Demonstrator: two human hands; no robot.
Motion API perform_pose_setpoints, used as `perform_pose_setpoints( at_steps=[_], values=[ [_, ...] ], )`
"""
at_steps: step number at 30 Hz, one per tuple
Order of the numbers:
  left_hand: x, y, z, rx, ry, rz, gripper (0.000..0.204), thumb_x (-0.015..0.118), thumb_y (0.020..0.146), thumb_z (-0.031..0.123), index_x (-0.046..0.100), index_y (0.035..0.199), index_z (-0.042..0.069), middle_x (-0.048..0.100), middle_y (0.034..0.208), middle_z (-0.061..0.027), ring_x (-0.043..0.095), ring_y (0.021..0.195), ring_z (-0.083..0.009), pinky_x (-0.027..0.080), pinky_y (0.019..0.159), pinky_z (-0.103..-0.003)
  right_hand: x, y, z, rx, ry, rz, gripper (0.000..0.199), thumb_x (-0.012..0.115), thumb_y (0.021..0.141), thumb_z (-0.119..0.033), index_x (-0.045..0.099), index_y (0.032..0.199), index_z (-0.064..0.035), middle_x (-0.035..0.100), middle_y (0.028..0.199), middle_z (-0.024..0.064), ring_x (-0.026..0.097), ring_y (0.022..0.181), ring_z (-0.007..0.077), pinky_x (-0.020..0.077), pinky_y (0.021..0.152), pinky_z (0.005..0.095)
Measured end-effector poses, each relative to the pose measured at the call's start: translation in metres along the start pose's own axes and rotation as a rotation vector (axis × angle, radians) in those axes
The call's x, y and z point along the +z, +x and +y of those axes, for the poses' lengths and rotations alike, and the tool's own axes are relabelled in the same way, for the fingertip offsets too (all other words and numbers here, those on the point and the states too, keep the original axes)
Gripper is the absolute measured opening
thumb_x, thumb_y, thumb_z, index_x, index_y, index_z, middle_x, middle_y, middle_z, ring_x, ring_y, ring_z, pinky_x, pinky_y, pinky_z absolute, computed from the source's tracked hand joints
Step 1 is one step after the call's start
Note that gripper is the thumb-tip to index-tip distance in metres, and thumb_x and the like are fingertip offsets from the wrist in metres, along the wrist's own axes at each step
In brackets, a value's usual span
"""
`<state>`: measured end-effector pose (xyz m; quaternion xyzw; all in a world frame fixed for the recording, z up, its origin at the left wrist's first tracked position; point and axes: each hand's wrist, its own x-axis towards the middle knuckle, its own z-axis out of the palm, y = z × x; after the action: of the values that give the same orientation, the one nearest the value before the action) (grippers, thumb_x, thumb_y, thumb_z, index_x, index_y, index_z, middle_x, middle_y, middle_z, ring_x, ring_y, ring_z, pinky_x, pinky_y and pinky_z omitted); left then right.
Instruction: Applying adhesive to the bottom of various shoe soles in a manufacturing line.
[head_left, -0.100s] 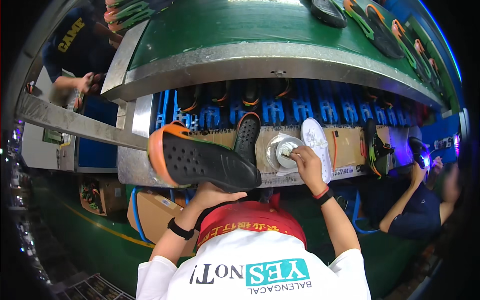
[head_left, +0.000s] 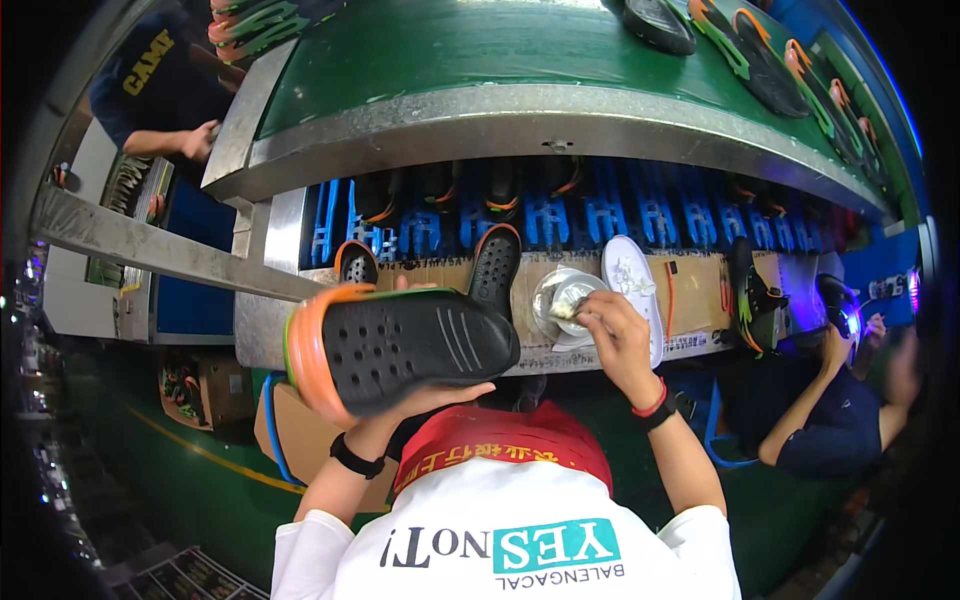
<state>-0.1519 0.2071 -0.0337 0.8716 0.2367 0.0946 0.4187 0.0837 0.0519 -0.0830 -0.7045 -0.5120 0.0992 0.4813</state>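
My left hand supports from below a large black shoe with rows of holes in its sole and an orange and green edge around one end. The shoe is tilted, its holed face toward me. In my right hand, the fingers pinch a small brush with a pale end. It is over a small white bowl, which stands in a clear plastic dish. Just right of the bowl lies a white shoe-shaped piece with scraps on it. Another black holed shoe leans behind the held one.
A metal-edged green conveyor with shoes runs across the back. Below it stand blue racks. A smaller black holed piece lies at left on the cardboard-covered bench. Co-workers are at the far left and at right.
My left hand has turned the shoe so more of its holed face shows, and its orange end has dropped nearer me. The brush has risen slightly from the bowl. The left co-worker's hand has shifted.
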Motion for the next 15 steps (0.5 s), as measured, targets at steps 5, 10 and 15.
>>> perform_pose_setpoints(
  at_steps=[5, 10, 15],
  values=[
    [0.005, 0.019, -0.003, 0.191, 0.068, 0.018, 0.088, 0.079, 0.060, 0.053, 0.043, 0.130, 0.014, 0.051, 0.127, -0.0067, 0.035, 0.129, -0.0244, 0.013, 0.114, -0.047, -0.006, 0.013, -0.051, -0.151, -0.040, -0.090, 0.014, 0.071, 0.076, -0.002, 0.063, 0.088, -0.0025, 0.062, 0.093, 0.0113, 0.065, 0.072, 0.0296, 0.0520, 0.061, 0.0351],
    [0.044, 0.026, -0.011, 0.358, -0.228, 0.553, 0.097, 0.086, 0.062, 0.027, 0.030, 0.138, 0.001, 0.048, 0.121, -0.0133, 0.058, 0.104, -0.0270, 0.039, 0.099, -0.038, -0.005, 0.021, -0.057, -0.309, -0.218, -0.122, 0.016, 0.071, 0.075, -0.005, 0.062, 0.089, -0.0034, 0.062, 0.094, 0.0111, 0.064, 0.065, 0.0271, 0.0509, 0.055, 0.0348],
    [0.058, 0.051, -0.036, 0.613, -0.201, 0.718, 0.109, 0.091, 0.051, 0.029, 0.028, 0.135, 0.001, 0.052, 0.120, -0.0149, 0.059, 0.104, -0.0263, 0.040, 0.099, -0.039, -0.005, 0.023, -0.061, -0.307, -0.263, -0.150, 0.016, 0.070, 0.075, -0.006, 0.062, 0.089, -0.0039, 0.062, 0.095, 0.0111, 0.064, 0.065, 0.0269, 0.0511, 0.055, 0.0347]
  ],
)
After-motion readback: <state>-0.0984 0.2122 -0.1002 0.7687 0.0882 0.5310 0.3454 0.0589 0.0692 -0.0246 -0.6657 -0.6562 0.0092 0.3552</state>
